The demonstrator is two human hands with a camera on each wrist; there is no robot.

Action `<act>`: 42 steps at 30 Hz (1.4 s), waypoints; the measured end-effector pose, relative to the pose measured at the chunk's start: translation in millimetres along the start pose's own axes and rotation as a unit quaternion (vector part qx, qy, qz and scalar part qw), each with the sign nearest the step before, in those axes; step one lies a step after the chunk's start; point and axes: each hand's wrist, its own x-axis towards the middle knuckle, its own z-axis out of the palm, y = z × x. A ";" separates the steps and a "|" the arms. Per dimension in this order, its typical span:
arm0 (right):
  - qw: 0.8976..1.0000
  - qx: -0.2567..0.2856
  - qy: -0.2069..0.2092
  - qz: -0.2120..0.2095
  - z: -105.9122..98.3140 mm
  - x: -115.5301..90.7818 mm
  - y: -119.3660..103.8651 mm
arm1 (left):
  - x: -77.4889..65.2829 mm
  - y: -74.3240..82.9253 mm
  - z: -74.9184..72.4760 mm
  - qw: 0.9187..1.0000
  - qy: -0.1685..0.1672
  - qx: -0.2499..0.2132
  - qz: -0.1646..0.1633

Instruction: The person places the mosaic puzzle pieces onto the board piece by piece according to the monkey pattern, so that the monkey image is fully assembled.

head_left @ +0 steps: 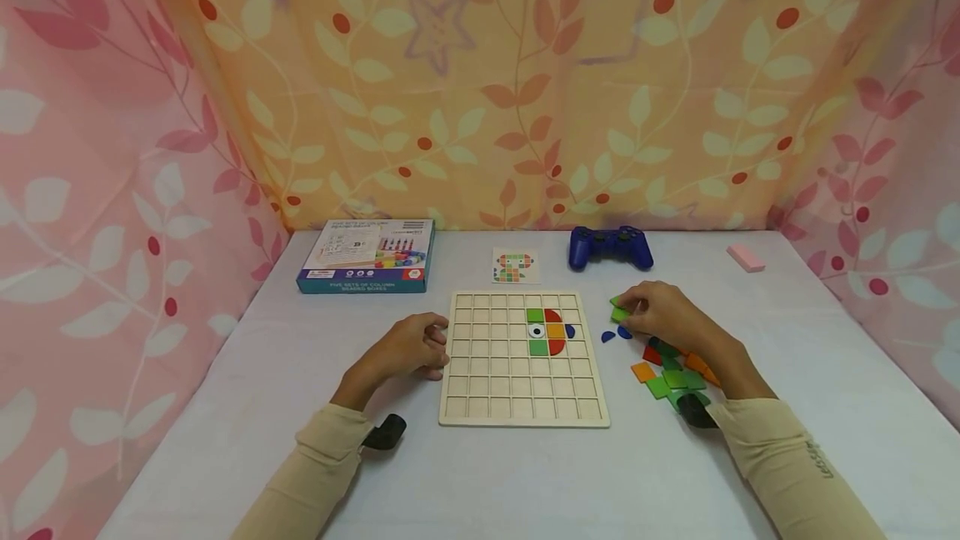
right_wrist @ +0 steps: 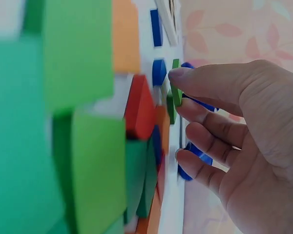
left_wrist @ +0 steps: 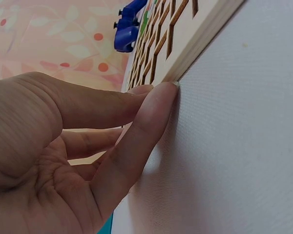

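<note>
Flowered curtains (head_left: 517,107) wall in a white-covered surface (head_left: 247,440); from my end I get a person's two hands working round a wooden grid board (head_left: 487,394); it lies flat in the middle, presumably so both hands reach it; left hand (head_left: 408,347) touches its left edge, fingers loosely bent, tips against the side and not wrapped round, likely just to stop it sliding; right hand (head_left: 663,315) is off the board's right side, its grip pinching a thin green tile (right_wrist: 177,92) between thumb and finger, which I'd guess suits a piece this flat; fingertips hide part of it on my wrist feed, so I can't vouch for its full outline; loose tiles (head_left: 675,379) lie heaped by the right wrist, handy for that hand; a blue half-disc (head_left: 608,337) lies just beside the board; set pieces (head_left: 554,331) sit next to an eye tile (head_left: 536,331), ridges keeping them square; picture card (head_left: 516,266) lies just beyond, probably for easy glancing; boxed set (head_left: 367,257), game controller (head_left: 611,248) and pink block (head_left: 746,258) sit at the far side, out of the way I'd say.
</note>
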 end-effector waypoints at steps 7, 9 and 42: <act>0.999 -0.006 0.014 -0.044 8.1 10.8 -17.0 | 0.4 1.3 -0.2 1.000 0.002 0.005 -0.004; 0.998 -0.004 0.015 -0.061 10.5 14.3 -23.7 | 0.3 1.8 -0.4 1.000 0.002 0.003 -0.007; 0.988 0.043 -0.032 -0.146 60.3 64.0 -99.5 | 0.4 -0.1 0.1 1.000 0.005 -0.002 -0.008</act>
